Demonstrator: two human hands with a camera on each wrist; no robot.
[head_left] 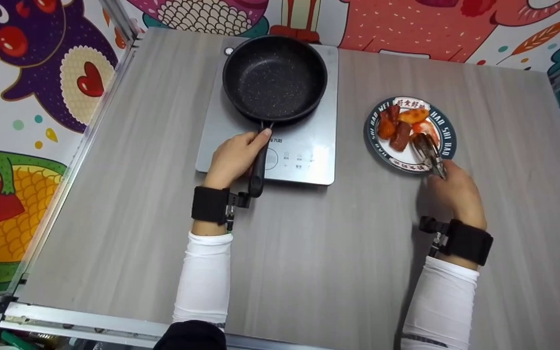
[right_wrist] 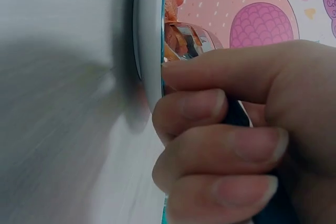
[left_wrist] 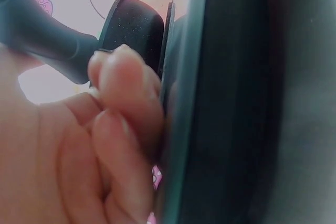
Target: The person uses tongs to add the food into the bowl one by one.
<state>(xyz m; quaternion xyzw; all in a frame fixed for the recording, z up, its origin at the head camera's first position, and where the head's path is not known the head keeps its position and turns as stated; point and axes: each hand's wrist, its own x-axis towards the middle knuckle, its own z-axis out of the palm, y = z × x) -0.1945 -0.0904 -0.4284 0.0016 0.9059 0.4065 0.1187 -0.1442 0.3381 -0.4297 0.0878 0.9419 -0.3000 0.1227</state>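
Observation:
My left hand [head_left: 235,158] grips the black handle of a speckled frying pan [head_left: 275,80], thumb along the top. The pan sits on a silver induction cooker [head_left: 304,160]; its handle reaches over the near edge. In the left wrist view, curled fingers [left_wrist: 126,87] show beneath the handle. My right hand [head_left: 457,192] holds a shiny metal utensil [head_left: 426,148] with a dark handle; its exact kind is unclear. The utensil's head lies over food pieces [head_left: 400,136] on a dark-rimmed plate [head_left: 375,146]. In the right wrist view, the fingers [right_wrist: 226,145] wrap around that handle beside the plate.
All this stands on a grey wood-grain table [head_left: 304,253]. Cartoon-printed panels [head_left: 406,29] rise behind it and along the left side. A metal rail [head_left: 80,318] runs along the front edge.

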